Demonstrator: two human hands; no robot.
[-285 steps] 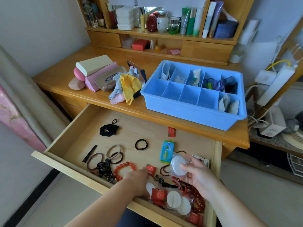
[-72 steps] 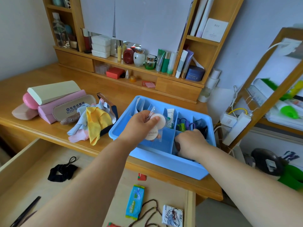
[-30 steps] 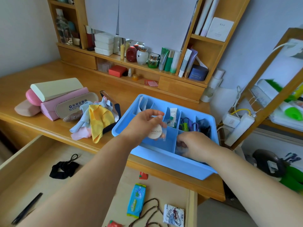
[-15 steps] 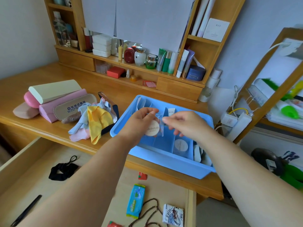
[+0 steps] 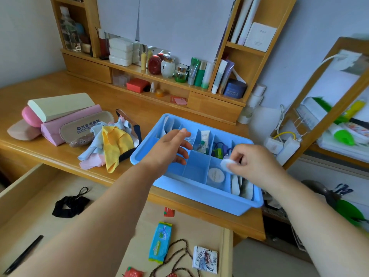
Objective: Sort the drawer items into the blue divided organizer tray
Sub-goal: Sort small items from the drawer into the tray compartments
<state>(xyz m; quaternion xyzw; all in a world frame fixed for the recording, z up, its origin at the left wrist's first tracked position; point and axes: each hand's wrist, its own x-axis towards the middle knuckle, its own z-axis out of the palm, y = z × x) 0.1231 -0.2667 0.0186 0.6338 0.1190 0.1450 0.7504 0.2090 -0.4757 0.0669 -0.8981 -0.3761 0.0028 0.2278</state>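
The blue divided tray [image 5: 199, 198] stands on the desk above the open drawer [image 5: 30, 188]. My right hand [image 5: 253, 164] pinches a white round pad packet [image 5: 226, 163] just over a front compartment, where another round pad [image 5: 216, 175] lies. My left hand [image 5: 169, 148] hovers over the tray's left side with relaxed fingers, holding nothing. In the drawer lie a black scrunchie [image 5: 69, 205], a blue wipes packet [image 5: 159, 241], a bead necklace [image 5: 179, 254], a small printed packet [image 5: 204, 259] and red sachets [image 5: 168, 211].
Glasses cases [image 5: 65, 116] and a heap of coloured cloths [image 5: 111, 146] lie left of the tray. The shelf [image 5: 215, 104] behind holds cosmetics bottles. A power strip with cables [image 5: 279, 144] and a wooden rack [image 5: 323, 108] stand at the right.
My right hand took the round pad packet from my left hand and carried it right and down over the front compartment. My left hand has opened and is empty.
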